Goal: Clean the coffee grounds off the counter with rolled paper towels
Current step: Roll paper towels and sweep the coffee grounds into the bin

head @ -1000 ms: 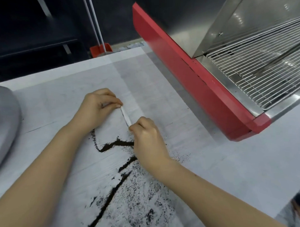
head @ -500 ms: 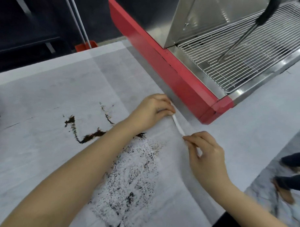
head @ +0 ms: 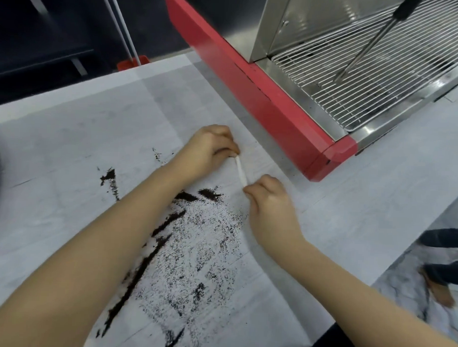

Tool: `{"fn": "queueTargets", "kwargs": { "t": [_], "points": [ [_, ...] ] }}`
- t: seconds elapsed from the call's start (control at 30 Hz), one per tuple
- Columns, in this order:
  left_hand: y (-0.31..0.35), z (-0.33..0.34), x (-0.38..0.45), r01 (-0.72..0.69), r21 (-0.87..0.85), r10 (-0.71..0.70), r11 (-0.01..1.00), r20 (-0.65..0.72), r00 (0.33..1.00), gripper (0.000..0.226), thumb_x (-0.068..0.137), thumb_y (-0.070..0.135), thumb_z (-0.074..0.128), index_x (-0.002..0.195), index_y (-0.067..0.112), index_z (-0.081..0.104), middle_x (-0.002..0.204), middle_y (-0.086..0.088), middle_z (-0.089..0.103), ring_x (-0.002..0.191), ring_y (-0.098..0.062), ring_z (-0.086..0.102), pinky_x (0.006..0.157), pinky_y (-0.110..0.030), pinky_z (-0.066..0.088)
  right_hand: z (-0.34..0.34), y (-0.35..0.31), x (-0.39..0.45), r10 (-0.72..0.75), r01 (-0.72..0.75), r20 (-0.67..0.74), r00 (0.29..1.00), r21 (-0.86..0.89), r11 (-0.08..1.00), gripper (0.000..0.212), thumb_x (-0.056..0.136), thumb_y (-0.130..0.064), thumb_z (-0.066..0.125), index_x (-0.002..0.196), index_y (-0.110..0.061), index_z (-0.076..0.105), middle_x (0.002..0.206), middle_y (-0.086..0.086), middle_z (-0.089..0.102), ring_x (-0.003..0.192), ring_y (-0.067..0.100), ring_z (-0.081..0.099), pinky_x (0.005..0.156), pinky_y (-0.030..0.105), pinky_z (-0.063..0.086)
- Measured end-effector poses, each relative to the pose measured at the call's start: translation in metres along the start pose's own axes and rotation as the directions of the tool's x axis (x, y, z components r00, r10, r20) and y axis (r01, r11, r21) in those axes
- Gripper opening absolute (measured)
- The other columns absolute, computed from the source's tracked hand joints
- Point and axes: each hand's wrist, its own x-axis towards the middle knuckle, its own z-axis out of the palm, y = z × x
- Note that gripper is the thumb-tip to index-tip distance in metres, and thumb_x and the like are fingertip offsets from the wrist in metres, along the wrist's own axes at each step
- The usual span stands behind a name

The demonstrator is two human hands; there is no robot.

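Rolled paper towel (head: 241,170), ends hidden inside pinching left hand (head: 207,149) and right hand (head: 271,200).

Pale counter (head: 364,193): coffee grounds (head: 194,244) (scattered, streaked), red-based machine (head: 264,96).

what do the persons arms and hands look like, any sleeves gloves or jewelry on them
Both forearms are bare right up to the bottom edge of the picture, with no sleeve showing. The left hand and the right hand wear no gloves. No ring, watch or bracelet shows on the visible sides of either hand or wrist.
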Motion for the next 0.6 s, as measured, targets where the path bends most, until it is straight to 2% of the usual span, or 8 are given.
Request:
{"fn": "queueTargets", "kwargs": {
  "t": [0.1, 0.2, 0.33, 0.43, 0.6],
  "points": [
    [-0.012, -0.03, -0.042, 0.12, 0.039, -0.117, 0.992, -0.071, 0.991, 0.009, 0.086, 0.008, 0.072, 0.092, 0.007, 0.078, 0.089, -0.007, 0.066, 0.084, -0.019, 0.062, 0.078, -0.024, 0.048, 0.02, -0.037, 0.007, -0.085, 0.085, 0.115, 0.99, 0.008, 0.996, 0.026, 0.066, 0.018, 0.067, 0.085, 0.001, 0.071, 0.077, 0.009, 0.056, 0.073, 0.025, 0.051, 0.061, 0.038, 0.048],
    [-0.013, -0.058, -0.093, 0.28, 0.042, -0.27, 0.959, -0.163, 0.949, 0.009, 0.086, 0.007, 0.073, 0.093, 0.009, 0.079, 0.091, -0.004, 0.066, 0.086, -0.016, 0.062, 0.078, -0.023, 0.048, 0.036, -0.075, 0.003, -0.224, 0.215, 0.2, 0.954, 0.068, 0.974, 0.028, 0.066, 0.018, 0.063, 0.089, 0.003, 0.069, 0.083, 0.012, 0.056, 0.081, 0.027, 0.051, 0.068, 0.04, 0.05],
    [-0.008, -0.082, -0.142, 0.42, 0.067, -0.399, 0.905, -0.211, 0.892, 0.01, 0.087, 0.009, 0.072, 0.095, 0.01, 0.079, 0.093, -0.003, 0.066, 0.089, -0.017, 0.063, 0.079, -0.03, 0.049, 0.046, -0.107, -0.004, -0.365, 0.32, 0.257, 0.895, 0.2, 0.926, 0.032, 0.055, 0.024, 0.058, 0.079, 0.004, 0.065, 0.082, 0.016, 0.054, 0.08, 0.031, 0.05, 0.066, 0.043, 0.049],
    [-0.005, -0.089, -0.152, 0.438, 0.123, -0.406, 0.89, -0.221, 0.887, 0.011, 0.086, 0.006, 0.072, 0.094, 0.01, 0.079, 0.092, -0.003, 0.067, 0.087, -0.02, 0.063, 0.079, -0.029, 0.049, 0.05, -0.111, -0.004, -0.38, 0.327, 0.263, 0.887, 0.225, 0.918, 0.031, 0.06, 0.024, 0.058, 0.082, 0.005, 0.067, 0.082, 0.014, 0.054, 0.08, 0.028, 0.05, 0.067, 0.042, 0.05],
    [0.016, -0.066, -0.115, 0.357, 0.062, -0.337, 0.932, -0.208, 0.918, 0.01, 0.086, 0.005, 0.073, 0.093, 0.008, 0.079, 0.092, -0.004, 0.067, 0.088, -0.016, 0.064, 0.082, -0.029, 0.051, 0.019, -0.073, -0.015, -0.255, 0.205, 0.149, 0.956, 0.284, 0.937, 0.021, 0.08, 0.011, 0.064, 0.096, 0.0, 0.072, 0.084, 0.007, 0.058, 0.079, 0.023, 0.055, 0.063, 0.036, 0.051]
  ]
}}
